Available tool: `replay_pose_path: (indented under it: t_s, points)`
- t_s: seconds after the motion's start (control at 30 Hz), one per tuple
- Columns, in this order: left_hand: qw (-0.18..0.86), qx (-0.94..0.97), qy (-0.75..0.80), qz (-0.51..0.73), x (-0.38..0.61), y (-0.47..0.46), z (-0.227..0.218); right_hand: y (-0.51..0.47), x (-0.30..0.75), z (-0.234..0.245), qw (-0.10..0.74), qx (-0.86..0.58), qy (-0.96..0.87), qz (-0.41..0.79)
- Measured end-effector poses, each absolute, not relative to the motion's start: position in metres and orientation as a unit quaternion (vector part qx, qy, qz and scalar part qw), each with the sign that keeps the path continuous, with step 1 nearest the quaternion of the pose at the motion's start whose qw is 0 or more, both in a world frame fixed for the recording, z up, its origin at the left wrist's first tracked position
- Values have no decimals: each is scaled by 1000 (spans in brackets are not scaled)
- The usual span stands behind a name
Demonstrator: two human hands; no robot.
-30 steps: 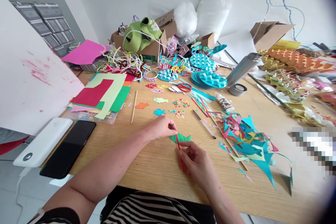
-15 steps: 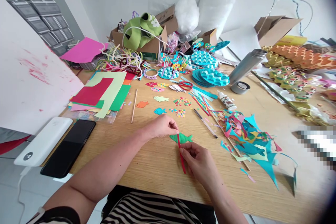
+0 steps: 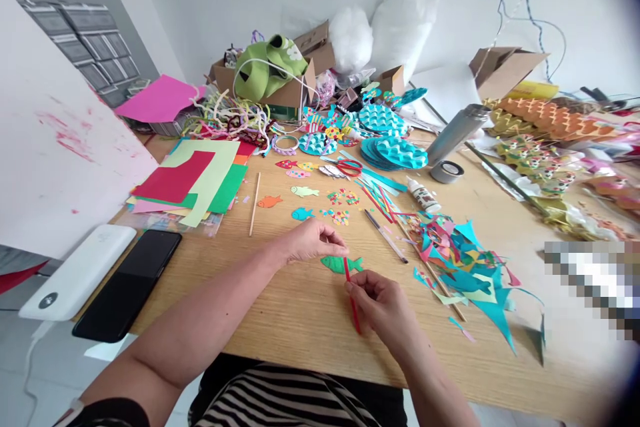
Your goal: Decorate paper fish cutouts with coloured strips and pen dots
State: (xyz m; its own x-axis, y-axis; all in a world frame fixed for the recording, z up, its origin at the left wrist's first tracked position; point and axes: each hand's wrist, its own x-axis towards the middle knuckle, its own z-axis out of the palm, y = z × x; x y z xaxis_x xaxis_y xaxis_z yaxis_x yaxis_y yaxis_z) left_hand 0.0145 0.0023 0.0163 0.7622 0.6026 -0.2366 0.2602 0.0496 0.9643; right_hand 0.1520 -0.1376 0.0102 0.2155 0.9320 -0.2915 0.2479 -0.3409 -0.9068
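A green paper fish (image 3: 336,263) lies flat on the wooden table (image 3: 300,313) in front of me. A thin red paper strip (image 3: 351,293) crosses its tail end. My left hand (image 3: 313,241) pinches the strip's upper end just above the fish. Lower down, my right hand (image 3: 381,307) pinches the same strip with thumb and forefinger. Both hands are closed on the strip, close together near the table's front edge.
Small paper fish (image 3: 304,191) and confetti dots (image 3: 341,215) lie behind my hands. A pencil (image 3: 385,235), glue bottle (image 3: 423,195), red scissors (image 3: 350,167) and a heap of paper scraps (image 3: 463,263) are to the right. Coloured sheets (image 3: 195,180), a phone (image 3: 127,283) and power bank (image 3: 77,271) lie left.
The strip has slid slightly right along the fish, toward its tail. Both hands keep their pinch. The view shifted a little.
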Motion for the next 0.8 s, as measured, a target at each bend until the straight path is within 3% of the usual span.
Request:
replay_pose_path:
  t_s: [0.2,0.4,0.8]
  points:
    - [464,798,373,94,12,2,18,-138,185,23,392,-707,-460,367]
    - [278,881,381,28,10,-11,23,-141,197,22,378,-713,-466,363]
    - [229,883,410,16,18,-25,29,-152,195,13,411,-695,-459,370]
